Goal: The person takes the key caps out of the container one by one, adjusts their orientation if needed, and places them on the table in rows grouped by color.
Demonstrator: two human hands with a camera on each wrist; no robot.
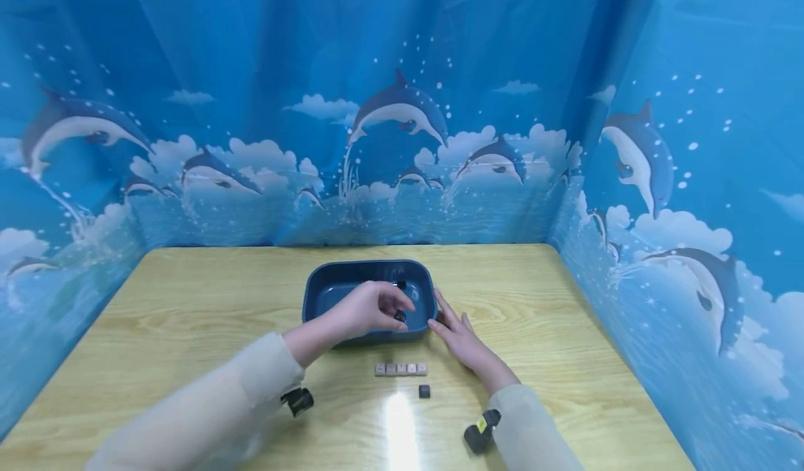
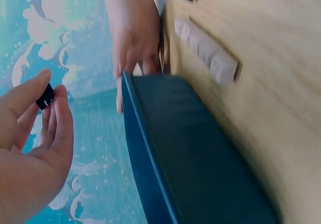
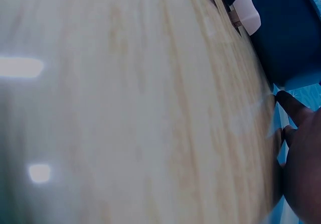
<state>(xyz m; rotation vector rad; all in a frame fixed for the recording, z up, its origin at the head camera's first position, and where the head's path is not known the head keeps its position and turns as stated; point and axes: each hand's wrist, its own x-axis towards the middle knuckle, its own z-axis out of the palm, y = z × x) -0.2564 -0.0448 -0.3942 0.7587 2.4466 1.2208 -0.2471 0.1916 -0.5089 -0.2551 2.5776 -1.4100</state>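
Note:
My left hand (image 1: pixel 370 308) is over the dark blue bin (image 1: pixel 370 264), pinching a black keycap (image 1: pixel 400 315) between thumb and fingertips. In the left wrist view this keycap (image 2: pixel 45 97) shows a white mark. Inside the bin, near its back right, lies another small black piece (image 1: pixel 400 285), probably a keycap too. My right hand (image 1: pixel 466 346) rests at the bin's right side, fingers extended and touching its rim. In front of the bin a row of several pale keycaps (image 1: pixel 400 369) lies on the table, with a single black keycap (image 1: pixel 424 391) nearer to me.
The bin stands on a wood-grain table (image 1: pixel 207 303). Blue dolphin-print curtains (image 1: pixel 301 73) hang behind the table and along its sides. Each wrist carries a small black camera, such as the one at the right sleeve (image 1: pixel 480 432).

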